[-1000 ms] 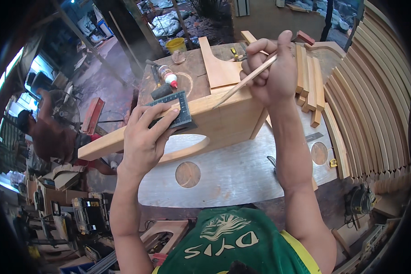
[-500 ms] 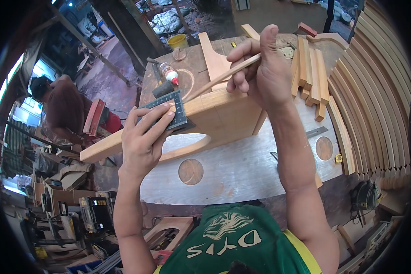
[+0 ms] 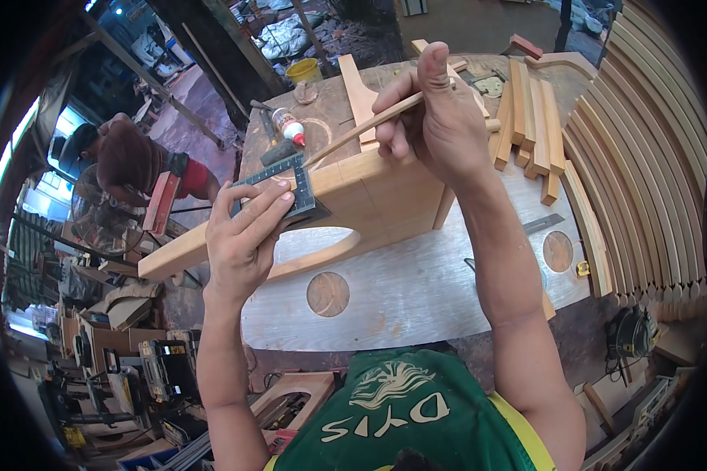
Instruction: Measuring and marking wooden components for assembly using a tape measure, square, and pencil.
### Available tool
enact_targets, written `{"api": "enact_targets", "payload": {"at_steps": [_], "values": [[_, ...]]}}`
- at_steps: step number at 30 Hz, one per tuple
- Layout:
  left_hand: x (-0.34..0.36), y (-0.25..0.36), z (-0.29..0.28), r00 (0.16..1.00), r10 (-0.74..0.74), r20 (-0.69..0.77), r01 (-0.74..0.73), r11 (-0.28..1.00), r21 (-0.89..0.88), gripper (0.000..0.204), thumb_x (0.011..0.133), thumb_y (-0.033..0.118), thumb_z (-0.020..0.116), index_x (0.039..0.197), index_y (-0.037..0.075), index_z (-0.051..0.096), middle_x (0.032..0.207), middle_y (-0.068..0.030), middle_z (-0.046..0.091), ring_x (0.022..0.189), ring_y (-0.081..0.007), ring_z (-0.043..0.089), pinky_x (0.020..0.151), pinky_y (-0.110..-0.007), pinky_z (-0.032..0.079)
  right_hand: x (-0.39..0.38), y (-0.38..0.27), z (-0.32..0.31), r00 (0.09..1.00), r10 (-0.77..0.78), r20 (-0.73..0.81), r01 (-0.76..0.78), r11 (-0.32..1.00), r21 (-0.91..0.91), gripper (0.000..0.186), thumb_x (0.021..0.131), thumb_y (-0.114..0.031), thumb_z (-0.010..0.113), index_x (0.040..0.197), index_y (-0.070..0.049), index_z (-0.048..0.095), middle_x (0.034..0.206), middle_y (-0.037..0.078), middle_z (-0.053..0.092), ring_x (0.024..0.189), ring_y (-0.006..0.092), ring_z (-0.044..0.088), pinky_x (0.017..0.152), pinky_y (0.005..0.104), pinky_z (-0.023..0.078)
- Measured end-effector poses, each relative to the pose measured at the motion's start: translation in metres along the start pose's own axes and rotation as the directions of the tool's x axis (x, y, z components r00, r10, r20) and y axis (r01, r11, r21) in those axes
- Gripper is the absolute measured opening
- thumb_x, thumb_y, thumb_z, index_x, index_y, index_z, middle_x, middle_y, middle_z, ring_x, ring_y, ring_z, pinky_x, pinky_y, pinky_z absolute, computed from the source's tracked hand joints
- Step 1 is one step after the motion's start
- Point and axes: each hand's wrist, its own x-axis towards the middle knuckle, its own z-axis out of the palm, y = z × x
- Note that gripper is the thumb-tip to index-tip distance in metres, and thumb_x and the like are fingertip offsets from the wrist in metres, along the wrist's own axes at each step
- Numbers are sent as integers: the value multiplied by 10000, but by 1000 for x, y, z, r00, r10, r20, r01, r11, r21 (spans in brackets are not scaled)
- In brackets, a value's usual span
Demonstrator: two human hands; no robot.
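A thick wooden board [image 3: 401, 200] with a long rounded cut-out stands on edge across the bench, slanting down to the left. On its top edge lies a dark measuring square [image 3: 304, 191] with pale graduations. My left hand [image 3: 247, 235] presses the square there, fingers over it and around the board. Between the fingers of my right hand [image 3: 444, 125] is a long, thin wooden pencil [image 3: 361, 140], its thumb raised. The pencil's tip reaches the board's top edge right beside the square's right side. Thin lines cross the board's face and edge.
A glue bottle [image 3: 289, 125] and a hammer [image 3: 265, 122] lie behind the board. Stacked wooden strips [image 3: 536, 118] sit on the right, beside a tall row of curved slats [image 3: 636, 157]. A metal sheet [image 3: 401, 306] covers the near bench. Another person [image 3: 130, 161] bends over at left.
My right hand and the pencil have moved left, along with the square under my left fingers, which shifted slightly. The other person at left has moved to the right.
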Motion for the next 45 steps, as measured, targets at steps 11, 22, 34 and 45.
{"api": "enact_targets", "payload": {"at_steps": [11, 22, 34, 45], "values": [[0, -2, 5, 999, -14, -30, 15, 1000, 25, 386, 844, 86, 848, 1226, 117, 798, 1248, -50, 791, 1096, -288, 713, 1061, -546, 503, 3, 0, 2, 1000, -31, 5, 31, 999, -36, 837, 1029, -774, 409, 885, -2, 701, 653, 106, 695, 486, 120, 634, 497, 249, 550], [1, -7, 7, 1000, 0, -14, 0, 999, 41, 362, 865, 78, 828, 1224, 114, 799, 1249, -56, 791, 1110, -297, 716, 1087, -569, 487, 6, -1, 2, 1000, -3, -3, 3, 998, -62, 807, 1035, -757, 443, 879, -10, 707, 654, 103, 699, 495, 113, 637, 493, 243, 536], [1, -6, 7, 999, -39, -10, 39, 999, 3, 363, 876, 83, 819, 1236, 119, 796, 1251, -63, 791, 1101, -303, 714, 1075, -564, 490, 5, -4, 5, 1000, 17, -9, -17, 996, -84, 800, 1026, -773, 451, 870, -30, 701, 647, 88, 700, 493, 102, 635, 475, 227, 507], [2, -5, 7, 997, -71, -13, 70, 997, -43, 366, 874, 63, 815, 1235, 117, 797, 1272, -60, 786, 1089, -295, 711, 1060, -548, 500, 4, -4, 6, 1000, -10, 7, 11, 993, -119, 775, 1024, -775, 463, 876, -53, 705, 656, 64, 702, 515, 89, 640, 478, 213, 477]]}}
